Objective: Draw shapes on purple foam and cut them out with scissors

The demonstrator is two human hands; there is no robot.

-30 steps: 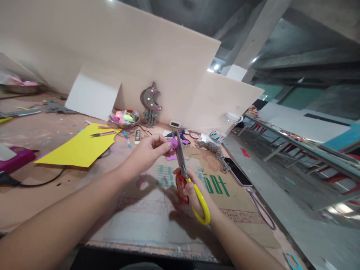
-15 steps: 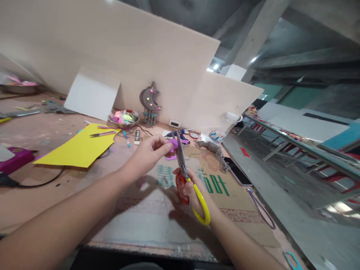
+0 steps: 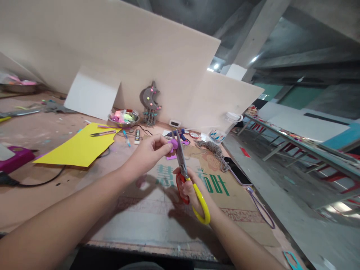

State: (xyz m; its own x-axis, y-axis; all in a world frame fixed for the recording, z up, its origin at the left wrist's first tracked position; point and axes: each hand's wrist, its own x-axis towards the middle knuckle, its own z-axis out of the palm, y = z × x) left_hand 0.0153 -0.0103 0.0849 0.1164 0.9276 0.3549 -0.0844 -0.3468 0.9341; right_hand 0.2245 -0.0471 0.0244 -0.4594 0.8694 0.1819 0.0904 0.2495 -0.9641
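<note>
My left hand [image 3: 150, 152] pinches a small purple piece of foam [image 3: 173, 144] above the table. My right hand [image 3: 191, 191] grips a pair of scissors [image 3: 187, 180] with a red and a yellow handle loop. The blades point up and away and meet the purple piece. Both hands hover over a flattened cardboard sheet [image 3: 219, 195] with green printing.
A yellow sheet [image 3: 80, 148] with small snips [image 3: 102, 133] lies at left. Behind it stand a bowl of coloured scraps [image 3: 123, 118], a moon-shaped ornament [image 3: 151, 103], a glue gun [image 3: 178, 133], twine [image 3: 215, 152], a phone [image 3: 237, 171], a plastic cup [image 3: 225, 129]. Purple device [image 3: 15, 157] far left.
The purple piece has turned slightly in my left fingers against the blades. Both hands stay in nearly the same place.
</note>
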